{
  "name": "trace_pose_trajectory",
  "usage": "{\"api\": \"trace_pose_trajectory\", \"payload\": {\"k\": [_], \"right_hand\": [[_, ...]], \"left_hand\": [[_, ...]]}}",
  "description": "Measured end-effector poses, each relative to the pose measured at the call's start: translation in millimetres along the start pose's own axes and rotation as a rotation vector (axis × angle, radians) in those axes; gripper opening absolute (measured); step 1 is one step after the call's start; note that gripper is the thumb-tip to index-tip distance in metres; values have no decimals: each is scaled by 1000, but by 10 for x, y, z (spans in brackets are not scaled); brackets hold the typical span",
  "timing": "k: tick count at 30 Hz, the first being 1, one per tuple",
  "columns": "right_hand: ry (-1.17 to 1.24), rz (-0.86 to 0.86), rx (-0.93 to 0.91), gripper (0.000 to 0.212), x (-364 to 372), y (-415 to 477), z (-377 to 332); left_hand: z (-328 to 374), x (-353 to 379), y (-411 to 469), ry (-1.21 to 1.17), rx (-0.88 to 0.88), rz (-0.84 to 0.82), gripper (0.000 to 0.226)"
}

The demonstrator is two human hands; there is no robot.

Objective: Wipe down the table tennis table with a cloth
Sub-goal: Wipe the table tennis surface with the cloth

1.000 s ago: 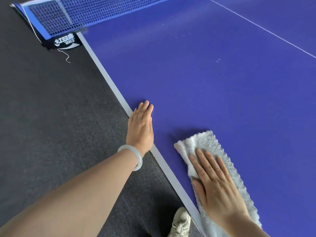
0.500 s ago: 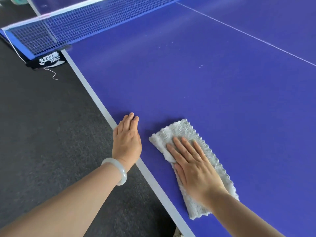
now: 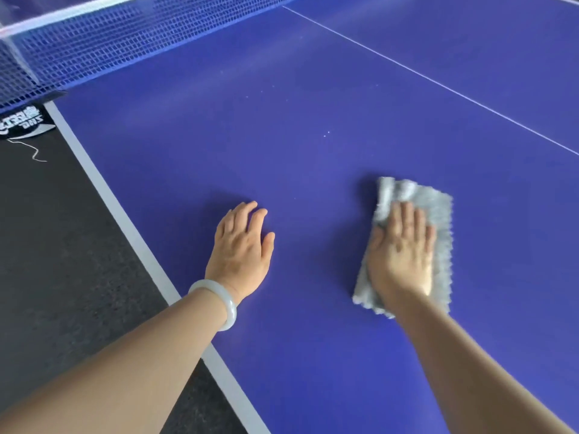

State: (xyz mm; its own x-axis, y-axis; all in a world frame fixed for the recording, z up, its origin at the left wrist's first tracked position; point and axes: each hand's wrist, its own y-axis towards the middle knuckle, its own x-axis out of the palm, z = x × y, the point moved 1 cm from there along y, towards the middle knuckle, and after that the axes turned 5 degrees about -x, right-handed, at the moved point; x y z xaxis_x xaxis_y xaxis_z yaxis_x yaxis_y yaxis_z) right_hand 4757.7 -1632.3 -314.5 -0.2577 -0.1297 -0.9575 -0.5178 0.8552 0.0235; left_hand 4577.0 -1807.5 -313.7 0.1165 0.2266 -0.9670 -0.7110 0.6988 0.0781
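The blue table tennis table (image 3: 313, 104) fills most of the view, with a white line along its left edge. A folded grey-white cloth (image 3: 438, 208) lies flat on the blue surface. My right hand (image 3: 402, 255) presses down on the cloth with straight fingers, covering its middle. My left hand (image 3: 241, 249) rests flat on the bare table surface to the left of the cloth, a pale bangle on its wrist. A few small white specks dot the surface beyond the hands.
The blue net (image 3: 94, 45) crosses the top left, with its black clamp (image 3: 22, 122) at the table's edge. Dark grey floor (image 3: 47, 261) lies left of the table. A thin white centre line (image 3: 438, 84) runs diagonally at the upper right.
My right hand has slid the cloth away from the left edge toward the table's middle. My left hand has moved from the white edge line onto the blue surface.
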Motion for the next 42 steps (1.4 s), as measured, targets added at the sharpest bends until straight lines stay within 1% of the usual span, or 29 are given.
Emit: {"api": "trace_pose_trajectory", "payload": {"k": [2, 4, 6, 7, 8, 9, 11, 13, 14, 15, 16, 17, 19, 21, 23, 24, 25, 26, 27, 29, 30, 31, 32, 33, 35, 37, 39, 41, 42], "right_hand": [[18, -93, -281, 57, 84, -311, -283], [-14, -183, -554, 56, 63, -630, -266], [-30, -216, -713, 55, -44, -670, 54], [-43, -208, -726, 55, -107, -553, 245], [-49, -187, -683, 56, -156, -393, 425], [-48, -158, -584, 57, -198, -177, 574], [-10, -79, -269, 55, -251, 266, 713], [-1, -24, -6, 56, -206, 678, 558], [2, -14, 47, 57, -152, 820, 371], [13, -16, 32, 58, -83, 907, 144], [44, -37, -35, 58, -2, 926, -125], [73, -67, -158, 58, 94, 860, -416], [81, -132, -466, 57, 270, 489, -918], [44, -198, -669, 57, 295, 116, -1008], [42, -187, -768, 54, 217, 116, -686], [26, -159, -757, 54, 170, 200, -479], [8, -131, -700, 55, 116, 318, -274], [6, -99, -590, 54, 56, 461, -95], [22, -69, -440, 51, -1, 610, 27], [41, -15, -139, 51, -3, 828, 13], [38, 10, -36, 53, 37, 878, -128], [34, 24, 7, 55, 80, 895, -318], [39, 22, -13, 56, 138, 878, -544], [52, 4, -100, 57, 218, 814, -794], [65, -82, -356, 56, 374, 612, -1254], [28, -165, -524, 54, 404, 462, -1399], [7, -166, -566, 53, 321, 428, -1180], [-24, -135, -492, 52, 209, 420, -781], [-22, -113, -410, 50, 140, 428, -588]], "left_hand": [[-4, -25, -13, -10, -7, -9, 45], [5, -37, -2, 3, -9, -18, 46], [23, -45, 1, 15, -15, -27, 47], [28, -46, 0, 14, -19, -29, 47], [25, -42, -11, 13, -23, -28, 47], [23, -34, -2, 13, -29, -27, 48], [23, -26, -19, 22, -37, -25, 49], [26, -20, -7, 30, -38, -23, 49], [26, -24, 2, 34, -39, -23, 50], [27, -28, 11, 36, -37, -25, 52], [27, -32, 15, 39, -32, -30, 54], [26, -39, 18, 41, -26, -36, 54], [25, -48, 12, 35, -25, -37, 50], [17, -49, 16, 28, -27, -34, 45], [6, -42, 16, 32, -24, -41, 45], [1, -38, 20, 34, -20, -44, 46], [-5, -39, 22, 36, -17, -44, 47], [-9, -42, 23, 43, -15, -45, 49], [-10, -46, 22, 53, -15, -48, 50], [-6, -44, 21, 77, -9, -55, 52], [-3, -41, 27, 83, -7, -57, 52], [0, -47, 32, 83, -6, -60, 52], [1, -59, 34, 77, -3, -63, 52], [3, -77, 34, 69, 4, -69, 52], [-2, -116, 46, 45, 18, -85, 51], [-13, -143, 47, 4, 28, -101, 50], [-48, -151, 42, -65, 45, -103, 46], [-114, -153, 94, -112, 84, -122, 44], [-156, -156, 156, -114, 126, -139, 44]]}}
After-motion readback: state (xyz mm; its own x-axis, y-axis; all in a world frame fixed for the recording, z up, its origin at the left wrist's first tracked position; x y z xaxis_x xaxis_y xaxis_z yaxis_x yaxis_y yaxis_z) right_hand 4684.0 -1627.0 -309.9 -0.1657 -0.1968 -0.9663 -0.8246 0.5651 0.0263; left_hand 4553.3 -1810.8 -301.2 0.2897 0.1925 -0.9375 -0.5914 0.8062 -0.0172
